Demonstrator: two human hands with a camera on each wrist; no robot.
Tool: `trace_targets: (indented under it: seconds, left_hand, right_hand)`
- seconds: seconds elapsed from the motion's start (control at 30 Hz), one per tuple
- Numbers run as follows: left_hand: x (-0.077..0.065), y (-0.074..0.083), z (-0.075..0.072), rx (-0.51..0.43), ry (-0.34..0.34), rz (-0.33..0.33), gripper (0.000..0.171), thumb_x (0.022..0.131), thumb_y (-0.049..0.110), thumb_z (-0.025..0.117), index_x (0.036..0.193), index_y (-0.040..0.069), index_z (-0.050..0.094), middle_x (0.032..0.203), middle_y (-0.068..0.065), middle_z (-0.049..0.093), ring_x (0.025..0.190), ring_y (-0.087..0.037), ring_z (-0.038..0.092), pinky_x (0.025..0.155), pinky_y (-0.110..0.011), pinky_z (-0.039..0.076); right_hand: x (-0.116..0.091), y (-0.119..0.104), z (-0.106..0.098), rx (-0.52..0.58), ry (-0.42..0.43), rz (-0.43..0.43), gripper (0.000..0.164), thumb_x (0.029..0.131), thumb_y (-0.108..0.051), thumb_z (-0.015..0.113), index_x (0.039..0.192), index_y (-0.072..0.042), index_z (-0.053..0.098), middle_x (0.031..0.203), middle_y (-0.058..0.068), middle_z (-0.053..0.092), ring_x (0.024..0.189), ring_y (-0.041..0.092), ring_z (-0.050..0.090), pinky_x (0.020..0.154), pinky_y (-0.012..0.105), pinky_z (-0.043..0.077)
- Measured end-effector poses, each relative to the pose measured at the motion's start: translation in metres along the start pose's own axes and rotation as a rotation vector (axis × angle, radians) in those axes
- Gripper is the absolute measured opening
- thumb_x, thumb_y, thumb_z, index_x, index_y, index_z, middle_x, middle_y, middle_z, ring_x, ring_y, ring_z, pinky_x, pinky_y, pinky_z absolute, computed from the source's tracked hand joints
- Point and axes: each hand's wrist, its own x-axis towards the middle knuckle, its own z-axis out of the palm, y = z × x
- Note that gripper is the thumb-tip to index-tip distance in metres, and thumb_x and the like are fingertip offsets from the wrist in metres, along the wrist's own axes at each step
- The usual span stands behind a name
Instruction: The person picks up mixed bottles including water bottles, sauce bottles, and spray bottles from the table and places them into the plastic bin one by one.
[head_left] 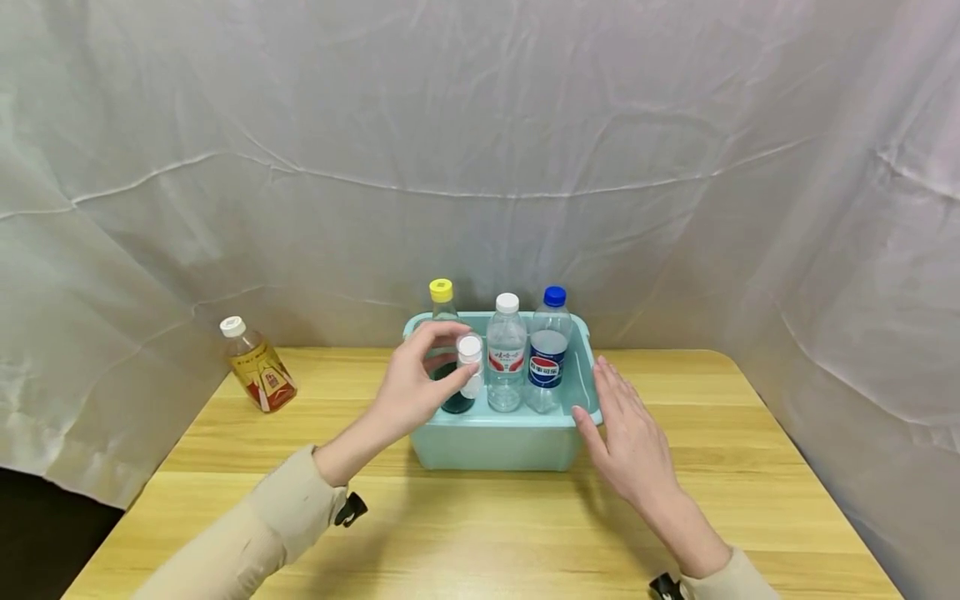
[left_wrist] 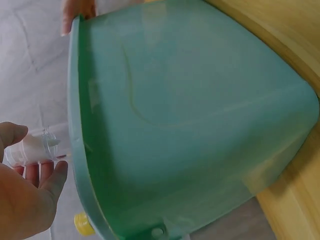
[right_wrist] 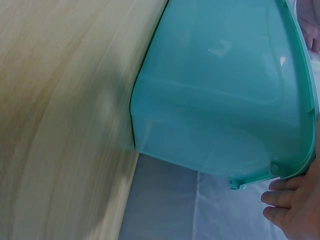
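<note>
Over the front left of a light teal plastic bin (head_left: pixel 495 450), my left hand (head_left: pixel 416 379) pinches a small clear bottle (head_left: pixel 470 354) with a white top between thumb and fingers. In the left wrist view this small bottle (left_wrist: pixel 32 149) looks white inside, just beyond the bin's rim. My right hand (head_left: pixel 633 437) has its fingers straight, resting along the bin's right front corner. Inside the bin stand a yellow-capped bottle (head_left: pixel 442 292), partly hidden behind my left hand, a clear water bottle (head_left: pixel 506 358) with a white cap, and a blue-capped Pepsi bottle (head_left: pixel 547 362).
A tea bottle (head_left: pixel 258 367) with a white cap and yellow-red label sits at the left edge of the wooden table (head_left: pixel 480 533), leaning in this view. Grey fabric (head_left: pixel 480 167) hangs behind the table and along both sides.
</note>
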Motion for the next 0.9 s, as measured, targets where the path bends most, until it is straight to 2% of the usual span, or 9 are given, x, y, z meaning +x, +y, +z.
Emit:
trace_targets:
  seconds: [0.23,0.53,0.77,0.9]
  left_hand:
    - [0.010,0.000,0.014,0.033,-0.113,0.005,0.044,0.090,-0.002,0.079,0.130,0.002,0.061,0.123,-0.013,0.063,0.113,-0.026,0.066,0.097,-0.037,0.059]
    - [0.024,-0.007,0.030,0.091,-0.237,-0.098,0.039,0.090,0.001,0.079,0.125,0.002,0.061,0.121,-0.009,0.066,0.110,-0.021,0.068,0.098,-0.028,0.057]
    - [0.033,-0.017,0.039,0.135,-0.336,-0.148,0.039,0.088,0.002,0.082,0.122,0.003,0.062,0.122,-0.009,0.067,0.108,-0.021,0.070,0.093,-0.029,0.059]
    - [0.038,-0.022,0.045,0.160,-0.378,-0.187,0.037,0.089,0.004,0.082,0.122,0.004,0.065,0.122,-0.008,0.069,0.113,-0.021,0.070,0.097,-0.033,0.058]
  right_hand:
    - [0.001,0.000,-0.001,0.003,-0.005,0.003,0.066,0.108,-0.037,0.054,0.155,0.007,0.041,0.162,0.021,0.040,0.148,0.039,0.041,0.123,0.049,0.031]
    - [0.001,0.000,-0.001,0.008,-0.015,0.007,0.066,0.107,-0.037,0.054,0.155,0.006,0.040,0.163,0.020,0.039,0.149,0.038,0.040,0.123,0.049,0.032]
    - [0.001,0.000,0.000,0.010,-0.019,0.012,0.067,0.108,-0.038,0.054,0.156,0.006,0.040,0.163,0.021,0.039,0.148,0.039,0.041,0.122,0.051,0.033]
    - [0.003,0.000,0.000,0.015,-0.018,0.014,0.067,0.108,-0.038,0.054,0.156,0.006,0.039,0.163,0.020,0.038,0.148,0.039,0.041,0.123,0.050,0.032]
